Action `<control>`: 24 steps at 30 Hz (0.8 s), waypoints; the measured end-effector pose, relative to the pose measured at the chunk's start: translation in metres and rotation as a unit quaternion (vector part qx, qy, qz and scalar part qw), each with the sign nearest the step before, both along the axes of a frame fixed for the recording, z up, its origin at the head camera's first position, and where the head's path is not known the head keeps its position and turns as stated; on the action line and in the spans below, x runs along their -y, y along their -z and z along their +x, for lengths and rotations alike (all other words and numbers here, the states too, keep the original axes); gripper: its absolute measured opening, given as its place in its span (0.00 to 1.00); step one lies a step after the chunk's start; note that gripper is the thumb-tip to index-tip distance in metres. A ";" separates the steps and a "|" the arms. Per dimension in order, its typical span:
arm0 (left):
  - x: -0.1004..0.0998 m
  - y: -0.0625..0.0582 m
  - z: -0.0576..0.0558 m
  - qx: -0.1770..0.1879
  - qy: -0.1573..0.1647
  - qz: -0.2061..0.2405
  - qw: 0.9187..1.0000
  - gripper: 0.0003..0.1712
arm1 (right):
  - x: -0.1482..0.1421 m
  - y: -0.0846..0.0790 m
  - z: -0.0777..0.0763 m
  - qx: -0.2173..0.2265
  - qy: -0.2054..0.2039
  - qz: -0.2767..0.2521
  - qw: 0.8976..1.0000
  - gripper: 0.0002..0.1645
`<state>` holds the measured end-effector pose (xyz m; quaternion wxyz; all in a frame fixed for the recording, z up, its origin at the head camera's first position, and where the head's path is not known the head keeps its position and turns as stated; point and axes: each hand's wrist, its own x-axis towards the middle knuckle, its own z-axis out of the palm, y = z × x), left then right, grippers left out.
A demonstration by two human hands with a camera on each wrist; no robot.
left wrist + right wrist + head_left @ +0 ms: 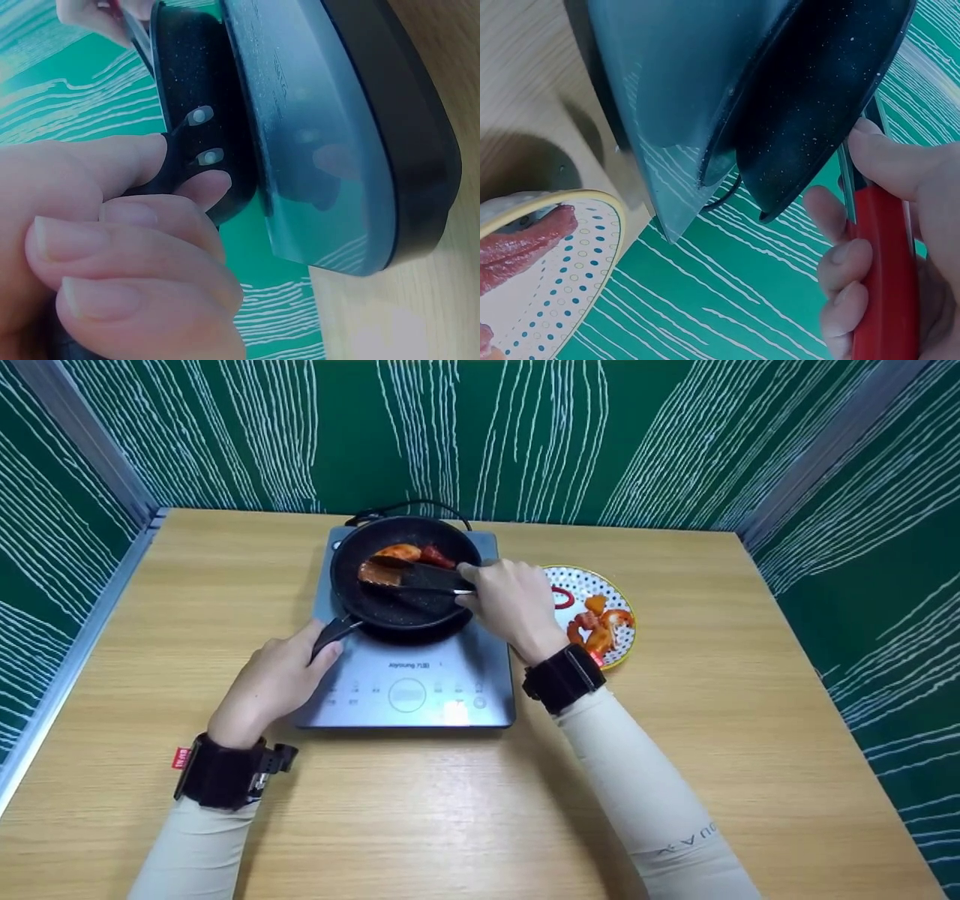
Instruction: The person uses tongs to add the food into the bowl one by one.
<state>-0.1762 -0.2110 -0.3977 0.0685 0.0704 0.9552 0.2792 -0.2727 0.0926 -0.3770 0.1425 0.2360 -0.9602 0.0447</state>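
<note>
My left hand (281, 679) grips the black handle (334, 634) of a dark speckled frying pan (405, 611). The pan sits over a grey induction cooktop (442, 675). With my right hand (517, 600) I hold tongs, their red handle (885, 277) plain in the right wrist view. The black head of the tongs (431, 577) reaches into the pan, around a brownish piece of food (379, 573). Beyond it in the pan lie an orange piece (400, 552) and a dark red piece (436, 556). From the left wrist, the pan's riveted handle joint (201, 115) shows beside my thumb.
Right of the cooktop stands a dotted plate (574, 577) with a yellow rim, holding several orange and reddish food pieces (600, 637). A black cord (420, 502) runs behind the pan. Green walls (510, 435) with white streaks border the wooden table (420, 825).
</note>
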 end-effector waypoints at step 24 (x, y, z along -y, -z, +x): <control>0.002 0.000 0.000 0.014 -0.001 0.007 1.000 0.16 | -0.029 -0.003 0.014 -0.051 -0.016 -0.061 0.997 0.23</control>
